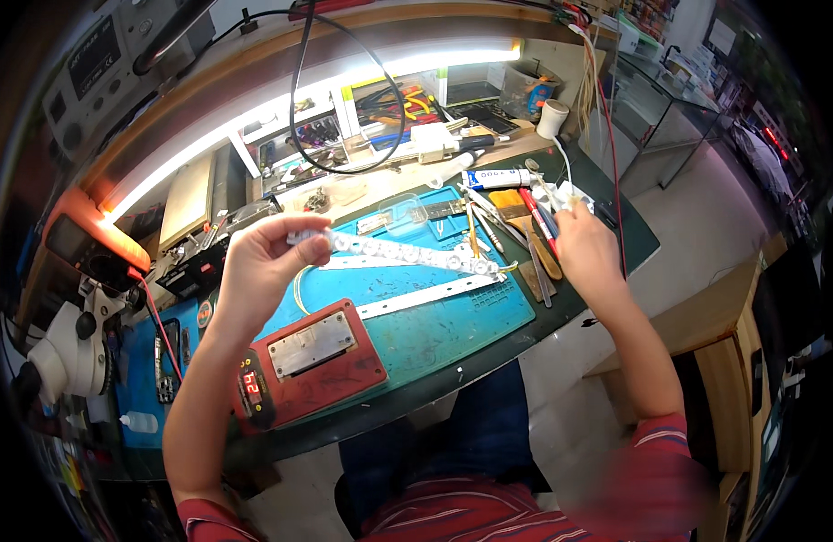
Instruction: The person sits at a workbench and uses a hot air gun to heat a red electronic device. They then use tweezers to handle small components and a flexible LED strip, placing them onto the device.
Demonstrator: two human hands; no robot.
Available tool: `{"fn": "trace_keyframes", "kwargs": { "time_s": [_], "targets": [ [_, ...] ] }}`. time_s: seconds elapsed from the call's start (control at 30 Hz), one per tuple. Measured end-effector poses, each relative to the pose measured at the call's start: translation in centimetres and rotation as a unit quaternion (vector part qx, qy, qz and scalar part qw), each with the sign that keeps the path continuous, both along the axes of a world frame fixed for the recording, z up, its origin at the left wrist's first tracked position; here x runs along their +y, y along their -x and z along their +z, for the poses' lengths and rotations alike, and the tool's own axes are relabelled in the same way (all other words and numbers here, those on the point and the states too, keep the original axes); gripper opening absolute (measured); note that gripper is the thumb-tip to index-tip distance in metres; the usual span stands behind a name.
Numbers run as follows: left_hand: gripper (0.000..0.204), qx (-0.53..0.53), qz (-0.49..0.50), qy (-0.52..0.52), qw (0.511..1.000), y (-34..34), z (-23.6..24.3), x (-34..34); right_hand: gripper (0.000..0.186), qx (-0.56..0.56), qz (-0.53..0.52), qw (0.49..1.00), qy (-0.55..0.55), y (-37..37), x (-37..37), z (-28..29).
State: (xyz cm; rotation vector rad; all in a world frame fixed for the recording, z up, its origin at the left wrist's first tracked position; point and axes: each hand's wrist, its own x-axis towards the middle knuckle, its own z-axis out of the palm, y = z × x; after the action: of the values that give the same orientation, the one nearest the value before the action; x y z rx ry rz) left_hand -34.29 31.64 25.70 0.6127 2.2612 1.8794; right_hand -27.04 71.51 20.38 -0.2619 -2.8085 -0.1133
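Observation:
Raised over the blue mat, my left hand [276,262] pinches one end of a white LED strip [409,254] with a row of round clear lenses. The strip's far end has thin yellowish wires and lies close over more white bars [430,296] on the mat. Over at the right, my right hand [584,242] has its fingers closed at a small white item [572,193], which I cannot make out. Beside that hand lie a red pen-like tool [539,220] and a wide brush [509,200].
A red heating plate [322,352] with a lit display sits at the mat's near edge. Behind the strip stands a clear plastic box [404,215]. A white-blue tube [495,178] lies at the back. An orange multimeter [82,239] and a microscope [69,348] are at the left.

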Motion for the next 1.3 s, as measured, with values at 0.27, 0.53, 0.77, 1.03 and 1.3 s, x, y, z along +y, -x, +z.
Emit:
{"fn": "trace_keyframes", "kwargs": {
  "time_s": [0.27,0.53,0.77,1.03,1.3],
  "targets": [
    [0.028,0.025,0.030,-0.032,0.999,1.1,-0.1,-0.3,0.017,0.138,0.196,0.915,0.325,-2.4,-2.0,1.9],
    [0.026,0.043,0.047,-0.011,0.998,1.5,1.5,0.5,0.011,0.109,0.449,0.880,0.111,-0.6,-10.0,-0.3],
    [0.026,0.034,0.033,-0.019,0.999,1.1,1.6,0.0,0.014,0.035,0.409,0.906,0.108,2.2,-13.3,-0.2],
    [0.027,0.015,0.031,-0.031,0.999,1.3,0.5,-2.1,0.022,0.017,0.327,0.931,0.161,4.1,-15.4,-1.9],
    [0.027,-0.003,0.112,-0.023,0.993,1.3,-1.0,-8.6,0.031,-0.094,0.348,0.867,0.346,8.4,-21.7,-0.6]
  ]
}}
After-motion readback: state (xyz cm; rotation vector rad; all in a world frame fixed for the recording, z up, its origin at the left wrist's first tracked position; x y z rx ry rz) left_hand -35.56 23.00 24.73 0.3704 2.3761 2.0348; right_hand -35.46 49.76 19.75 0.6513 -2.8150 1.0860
